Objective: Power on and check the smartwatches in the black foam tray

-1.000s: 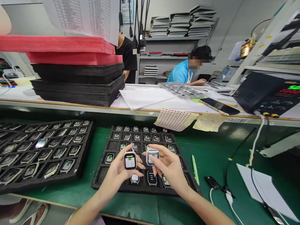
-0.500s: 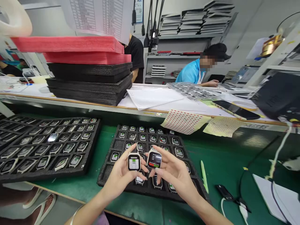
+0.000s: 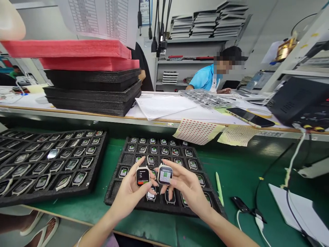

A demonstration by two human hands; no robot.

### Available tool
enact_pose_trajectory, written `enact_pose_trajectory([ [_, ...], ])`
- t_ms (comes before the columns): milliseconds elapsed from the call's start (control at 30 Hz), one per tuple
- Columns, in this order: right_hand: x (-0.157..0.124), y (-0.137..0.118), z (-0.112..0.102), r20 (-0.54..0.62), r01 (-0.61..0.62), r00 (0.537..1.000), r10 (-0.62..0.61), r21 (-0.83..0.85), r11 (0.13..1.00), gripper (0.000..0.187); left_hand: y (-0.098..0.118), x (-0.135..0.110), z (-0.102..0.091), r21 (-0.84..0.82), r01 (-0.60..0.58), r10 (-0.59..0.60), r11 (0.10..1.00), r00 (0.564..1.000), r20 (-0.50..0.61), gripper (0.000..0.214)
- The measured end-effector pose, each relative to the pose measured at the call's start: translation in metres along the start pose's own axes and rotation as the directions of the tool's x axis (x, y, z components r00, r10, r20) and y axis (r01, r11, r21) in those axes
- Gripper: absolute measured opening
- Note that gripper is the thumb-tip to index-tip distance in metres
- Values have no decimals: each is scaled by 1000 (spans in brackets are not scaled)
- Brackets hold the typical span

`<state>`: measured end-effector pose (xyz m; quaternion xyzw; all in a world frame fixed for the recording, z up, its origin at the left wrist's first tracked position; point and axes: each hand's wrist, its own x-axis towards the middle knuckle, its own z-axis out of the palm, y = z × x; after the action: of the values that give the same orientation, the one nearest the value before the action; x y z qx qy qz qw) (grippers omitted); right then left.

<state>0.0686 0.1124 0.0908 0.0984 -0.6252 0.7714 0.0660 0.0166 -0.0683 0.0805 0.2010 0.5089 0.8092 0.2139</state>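
Observation:
My left hand [image 3: 130, 188] grips a smartwatch case [image 3: 142, 176] by its edges; its lit screen is dark with red and green bars at the bottom. In my right hand [image 3: 185, 187] is a second smartwatch case [image 3: 165, 174], its screen showing a pale grid with a green block. My right thumb lies at that screen's lower right edge. Both watches are held upright side by side, faces toward me, above a black foam tray [image 3: 120, 183]. Several similar watches with lit screens sit in the tray's slots. Some slots are partly hidden by my hands.
Another foam tray of watches [image 3: 95, 171] lies left. A green pen [image 3: 219, 188] and a black adapter with cables [image 3: 239, 204] lie right. On the shelf ahead are stacked foam trays [image 3: 89, 92], papers [image 3: 164, 105] and a phone [image 3: 250, 117]. A person in blue [image 3: 203, 77] sits beyond.
The left watch's screen went from a pale grid to dark with coloured bars; the right one's changed the opposite way. Both hands still hold their watches. The view has shifted slightly.

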Motion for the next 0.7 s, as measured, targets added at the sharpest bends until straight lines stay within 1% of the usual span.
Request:
enact_pose_trajectory([
  [100,1,2,1,-34,-5,999,4,-43,999,31,0,0,-2,10,-23,22,1000,999,34,64],
  [233,1,1,5,-88,-34,996,25,-95,995,27,0,1,-3,20,-50,49,999,998,48,56],
  [333,0,2,5,-49,-34,998,31,-66,997,30,1,3,-1,54,-43,42,998,999,15,49],
  [467,-2,2,4,43,-35,998,34,28,999,42,-1,7,-1,107,-26,32,994,998,-52,43],
  [567,-3,1,5,67,-44,997,42,30,999,49,-3,8,-4,89,-40,44,995,998,-35,46],
  [700,-2,2,8,26,-52,998,53,-23,998,49,-2,5,-6,13,-55,55,998,998,20,63],
])
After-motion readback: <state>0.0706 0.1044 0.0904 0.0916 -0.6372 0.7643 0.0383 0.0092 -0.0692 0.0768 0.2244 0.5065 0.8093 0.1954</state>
